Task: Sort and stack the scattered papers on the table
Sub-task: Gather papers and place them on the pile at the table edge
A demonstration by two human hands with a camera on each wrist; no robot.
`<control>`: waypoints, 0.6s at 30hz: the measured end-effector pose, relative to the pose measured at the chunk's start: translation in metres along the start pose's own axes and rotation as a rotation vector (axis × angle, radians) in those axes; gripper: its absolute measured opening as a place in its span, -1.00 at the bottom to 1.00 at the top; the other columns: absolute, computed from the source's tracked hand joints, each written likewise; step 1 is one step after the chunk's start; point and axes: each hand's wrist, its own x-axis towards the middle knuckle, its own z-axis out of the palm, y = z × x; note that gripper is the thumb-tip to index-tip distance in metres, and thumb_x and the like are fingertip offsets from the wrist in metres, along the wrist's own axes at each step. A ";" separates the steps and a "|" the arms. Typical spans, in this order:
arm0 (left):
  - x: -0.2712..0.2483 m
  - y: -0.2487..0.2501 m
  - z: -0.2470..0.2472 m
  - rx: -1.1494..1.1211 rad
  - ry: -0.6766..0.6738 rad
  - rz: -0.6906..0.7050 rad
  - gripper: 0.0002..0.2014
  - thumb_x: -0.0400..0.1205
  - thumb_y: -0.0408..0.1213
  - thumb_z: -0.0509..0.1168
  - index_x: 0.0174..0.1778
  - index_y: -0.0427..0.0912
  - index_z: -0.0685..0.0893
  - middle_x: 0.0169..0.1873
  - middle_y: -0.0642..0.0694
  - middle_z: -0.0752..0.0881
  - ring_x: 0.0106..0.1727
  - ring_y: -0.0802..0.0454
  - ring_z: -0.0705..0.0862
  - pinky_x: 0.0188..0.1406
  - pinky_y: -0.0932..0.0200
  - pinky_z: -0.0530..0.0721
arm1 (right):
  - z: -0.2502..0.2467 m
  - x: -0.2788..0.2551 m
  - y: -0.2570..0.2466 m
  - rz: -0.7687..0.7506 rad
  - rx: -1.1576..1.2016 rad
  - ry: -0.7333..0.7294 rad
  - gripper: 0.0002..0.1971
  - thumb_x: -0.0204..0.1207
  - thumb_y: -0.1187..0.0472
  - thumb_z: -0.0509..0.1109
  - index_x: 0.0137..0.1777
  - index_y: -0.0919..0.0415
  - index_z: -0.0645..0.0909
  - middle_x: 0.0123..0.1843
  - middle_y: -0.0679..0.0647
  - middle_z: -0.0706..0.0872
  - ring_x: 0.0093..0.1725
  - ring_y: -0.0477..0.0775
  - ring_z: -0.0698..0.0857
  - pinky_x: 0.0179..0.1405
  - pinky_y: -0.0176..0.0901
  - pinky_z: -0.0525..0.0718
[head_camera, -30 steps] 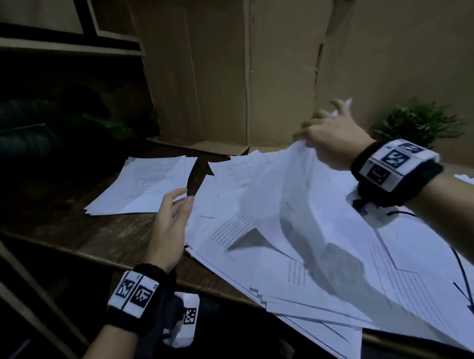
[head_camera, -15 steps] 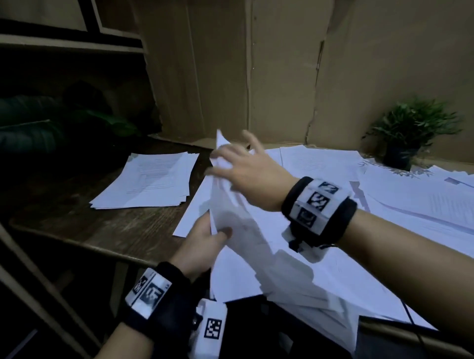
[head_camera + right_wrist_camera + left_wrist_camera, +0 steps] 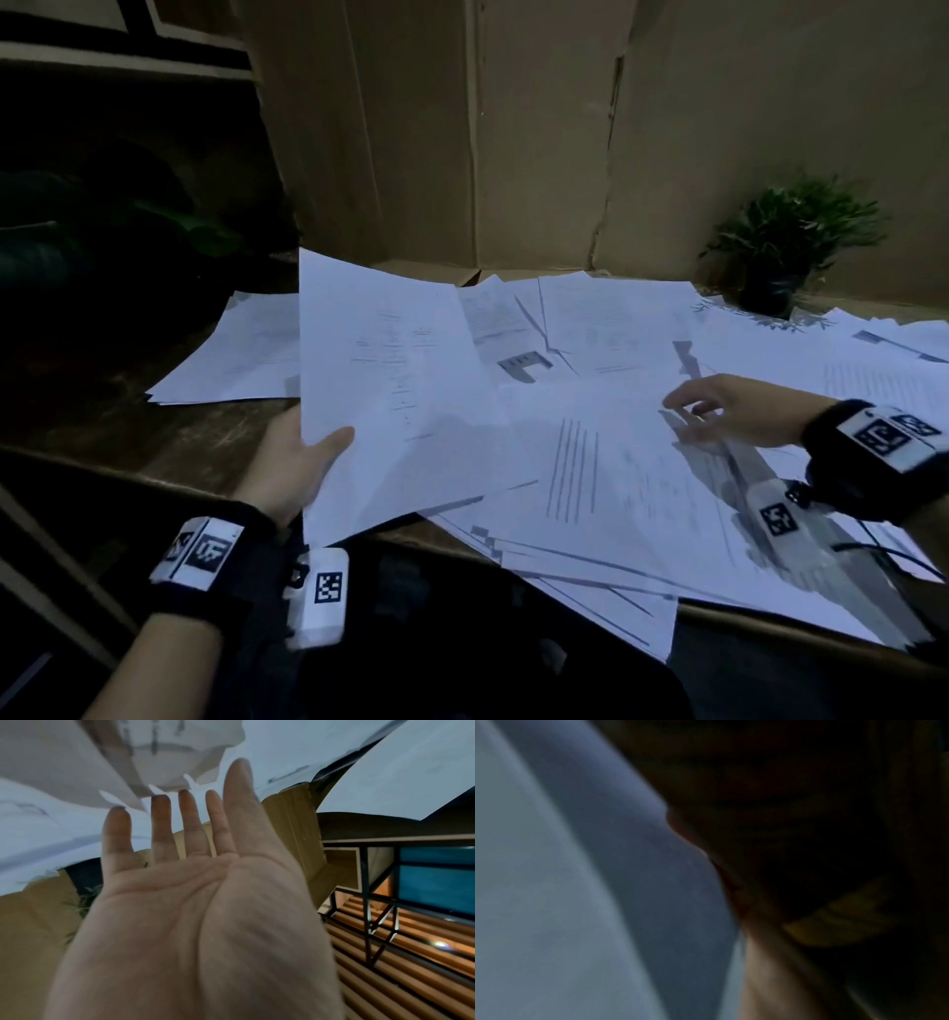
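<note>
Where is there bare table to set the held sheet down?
Bare wood shows only at the table's near-left corner, between the neat stack and the front edge. From the left hand's sheet rightward, scattered papers cover everything.

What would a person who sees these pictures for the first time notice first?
First, the large white sheet that the left hand holds up by its lower left edge, thumb on top. Next, the scattered papers covering the table, with the right hand open above them. Last, the small potted plant at the back right, by the cardboard wall.
</note>
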 end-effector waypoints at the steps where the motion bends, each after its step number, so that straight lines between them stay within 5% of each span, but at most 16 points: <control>1: 0.000 -0.001 0.001 0.015 0.011 0.006 -0.72 0.69 -0.36 0.33 0.31 -0.07 0.65 0.15 0.07 0.76 0.15 0.03 0.74 0.03 0.04 0.67 | -0.001 0.000 -0.004 -0.007 -0.027 -0.013 -0.54 0.57 -0.03 0.50 0.44 -0.03 0.54 0.41 -0.10 0.60 0.35 -0.01 0.63 0.40 -0.01 0.56; 6: -0.004 -0.002 0.002 0.038 0.058 0.026 -0.69 0.67 -0.39 0.35 0.34 -0.13 0.63 0.11 0.03 0.75 0.11 0.11 0.72 -0.02 0.13 0.64 | -0.003 0.008 -0.030 -0.012 -0.140 -0.057 -0.33 0.50 -0.08 0.57 0.54 0.04 0.42 0.32 -0.08 0.57 0.22 0.01 0.62 0.20 -0.18 0.52; 10: -0.003 -0.004 0.002 0.045 0.048 0.043 -0.66 0.67 -0.40 0.34 0.38 -0.14 0.61 0.15 0.00 0.73 0.10 0.14 0.71 -0.04 0.18 0.62 | -0.005 0.015 -0.043 0.015 -0.209 -0.089 -0.37 0.46 -0.03 0.61 0.47 0.04 0.44 0.26 -0.07 0.55 0.14 0.03 0.59 0.09 -0.17 0.50; 13: -0.003 -0.006 0.001 0.029 0.042 0.049 -0.65 0.68 -0.40 0.34 0.39 -0.15 0.60 0.14 0.04 0.74 0.13 0.13 0.71 -0.06 0.22 0.62 | -0.008 0.018 -0.041 -0.041 -0.221 -0.041 -0.66 0.49 0.01 0.60 -0.04 0.16 0.50 -0.10 0.00 0.50 -0.14 0.10 0.52 -0.16 -0.11 0.41; 14: -0.003 -0.006 0.001 0.022 0.039 0.052 -0.66 0.68 -0.40 0.33 0.39 -0.13 0.60 0.12 0.08 0.74 0.13 0.15 0.71 -0.07 0.23 0.62 | -0.009 0.019 -0.037 -0.074 -0.174 -0.011 -0.59 0.50 0.04 0.60 -0.22 0.19 0.40 -0.24 0.02 0.42 -0.28 0.05 0.41 -0.26 -0.11 0.31; 18: -0.002 -0.008 -0.001 -0.028 0.055 0.063 -0.66 0.70 -0.40 0.30 0.41 -0.14 0.59 0.18 0.07 0.73 0.18 0.11 0.71 -0.04 0.22 0.63 | -0.023 0.019 -0.019 -0.202 0.062 0.240 -0.45 0.51 0.12 0.60 -0.38 0.15 0.21 -0.40 0.00 0.22 -0.45 -0.07 0.17 -0.30 -0.08 0.15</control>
